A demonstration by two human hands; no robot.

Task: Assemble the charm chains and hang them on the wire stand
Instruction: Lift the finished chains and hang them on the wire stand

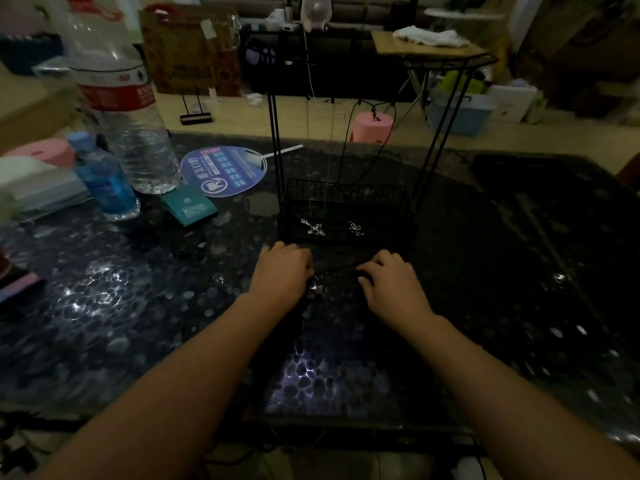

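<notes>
A tall black wire stand (275,133) rises from a wire basket base (346,211) in the middle of the dark table. Thin chains and a black cord (349,133) hang from its top rail, and small silver charms (317,230) lie in the basket. Just in front of the basket, my left hand (282,271) and my right hand (391,282) each pinch one end of a thin dark cord (337,270) stretched between them. A small shiny piece (316,287) sits beside my left fingers. The light is dim and the fingertips are hard to read.
On the left stand a large clear water bottle (128,109), a small blue bottle (104,181), a round blue hand fan (225,171) and a teal packet (188,206). A dark flat object (512,168) lies at the far right. The table's near edge (346,431) runs below my forearms.
</notes>
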